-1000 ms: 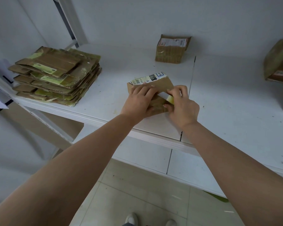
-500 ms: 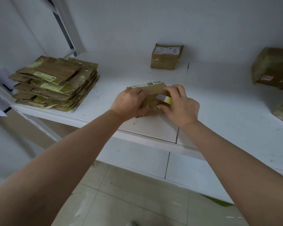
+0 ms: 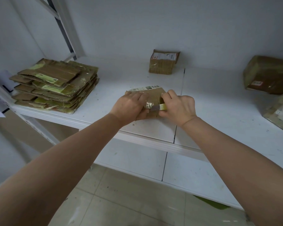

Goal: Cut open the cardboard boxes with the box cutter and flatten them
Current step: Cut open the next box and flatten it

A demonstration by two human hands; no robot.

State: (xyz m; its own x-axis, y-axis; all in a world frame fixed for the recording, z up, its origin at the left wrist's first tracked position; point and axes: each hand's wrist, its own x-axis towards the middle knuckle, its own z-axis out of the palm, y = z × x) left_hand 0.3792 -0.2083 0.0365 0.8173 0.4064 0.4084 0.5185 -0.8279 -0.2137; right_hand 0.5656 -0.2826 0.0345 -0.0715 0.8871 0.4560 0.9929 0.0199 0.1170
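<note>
A small brown cardboard box with a white label along its far edge lies on the white shelf near the front. My left hand grips its left side and holds it down. My right hand is closed on a box cutter with a yellow-green handle, its blade pointing left against the near part of the box. A crumpled bit of clear tape sits at the blade tip. My hands hide most of the box.
A stack of flattened cardboard lies at the shelf's left end. One taped box stands at the back wall, and two more boxes sit at the right. A lower shelf and tiled floor lie below.
My left hand has shifted onto the box's left side and curled around it. The cutter blade has come out further to the left across the box. The camera tilted up slightly.
</note>
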